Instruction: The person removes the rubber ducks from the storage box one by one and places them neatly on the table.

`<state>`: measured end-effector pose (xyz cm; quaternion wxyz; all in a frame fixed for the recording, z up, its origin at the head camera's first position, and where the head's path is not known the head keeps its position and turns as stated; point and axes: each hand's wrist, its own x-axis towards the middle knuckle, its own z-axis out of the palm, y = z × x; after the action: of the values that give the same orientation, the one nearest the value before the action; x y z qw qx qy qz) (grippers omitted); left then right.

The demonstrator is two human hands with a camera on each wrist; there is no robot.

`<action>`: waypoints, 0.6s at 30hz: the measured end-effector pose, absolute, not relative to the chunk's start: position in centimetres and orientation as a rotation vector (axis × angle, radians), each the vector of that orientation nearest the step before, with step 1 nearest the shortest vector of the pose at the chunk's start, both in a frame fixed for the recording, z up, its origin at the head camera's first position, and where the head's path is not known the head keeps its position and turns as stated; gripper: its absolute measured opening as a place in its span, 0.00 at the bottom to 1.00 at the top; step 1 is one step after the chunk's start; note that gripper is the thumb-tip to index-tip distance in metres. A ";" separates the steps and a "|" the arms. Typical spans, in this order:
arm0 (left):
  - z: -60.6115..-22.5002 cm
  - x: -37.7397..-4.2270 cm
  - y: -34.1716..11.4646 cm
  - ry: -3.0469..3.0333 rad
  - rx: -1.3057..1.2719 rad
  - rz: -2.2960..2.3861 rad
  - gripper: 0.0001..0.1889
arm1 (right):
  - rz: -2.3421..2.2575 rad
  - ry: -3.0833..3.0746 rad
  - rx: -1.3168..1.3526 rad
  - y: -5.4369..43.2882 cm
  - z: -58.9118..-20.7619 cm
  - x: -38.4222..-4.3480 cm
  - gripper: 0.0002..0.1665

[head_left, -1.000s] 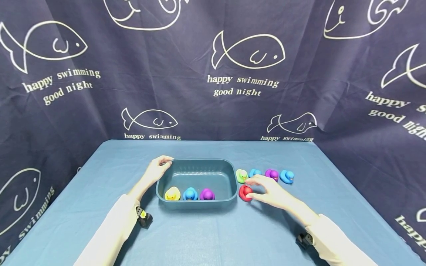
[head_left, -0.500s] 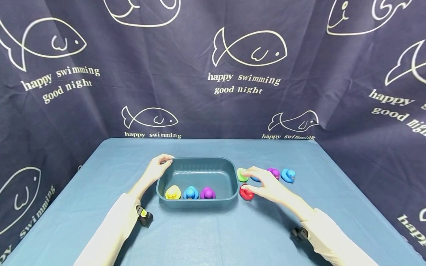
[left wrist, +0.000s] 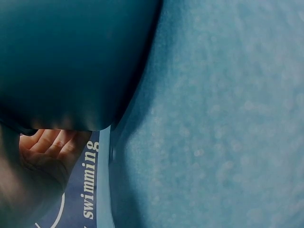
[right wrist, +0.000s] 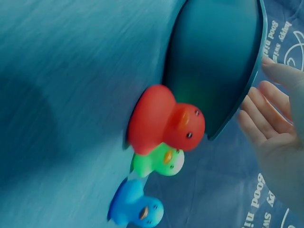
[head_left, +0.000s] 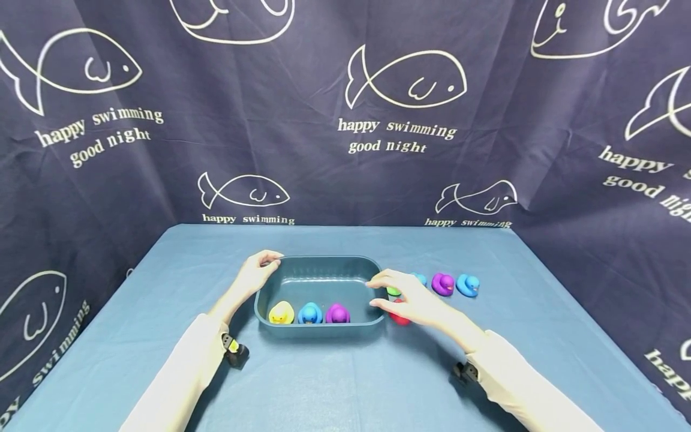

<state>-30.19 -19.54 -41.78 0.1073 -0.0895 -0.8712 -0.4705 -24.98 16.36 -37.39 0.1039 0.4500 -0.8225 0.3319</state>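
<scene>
A dark teal plastic box sits on the table, holding a yellow rubber duck, a blue one and a purple one along its front wall. My left hand grips the box's back left corner, thumb at the rim. Over the right rim is my right hand, fingers and thumb spread apart, holding nothing. Beneath it, beside the box, a red duck and a green duck are partly hidden in the head view. The right wrist view shows both clearly.
To the right of the box, in a row with the green duck, stand a blue duck, a purple duck and another blue duck. A dark fish-print curtain rises behind the blue tablecloth.
My right hand has left the red duck and moved left, from above the ducks to over the box's right rim. My left hand and the box have stayed in place.
</scene>
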 end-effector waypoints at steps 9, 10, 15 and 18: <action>-42.0 -30.2 -19.5 -2.558 -0.252 -1.395 0.12 | 0.813 -2.333 1.471 14.2 -37.4 -25.1 0.18; -42.0 -30.3 -19.5 -2.560 -0.251 -1.391 0.12 | 0.801 -2.349 1.465 14.0 -37.4 -25.0 0.18; -42.1 -30.4 -19.6 -2.563 -0.243 -1.387 0.12 | 0.769 -2.391 1.468 13.3 -37.5 -24.7 0.19; -42.1 -30.4 -19.7 -2.563 -0.245 -1.385 0.12 | 0.823 -2.384 1.530 12.8 -37.6 -24.7 0.19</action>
<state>-30.45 -19.65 -42.07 0.1085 -0.0832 -0.8715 -0.4710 -24.73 12.81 -37.62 0.0955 0.5163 -0.8045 0.2777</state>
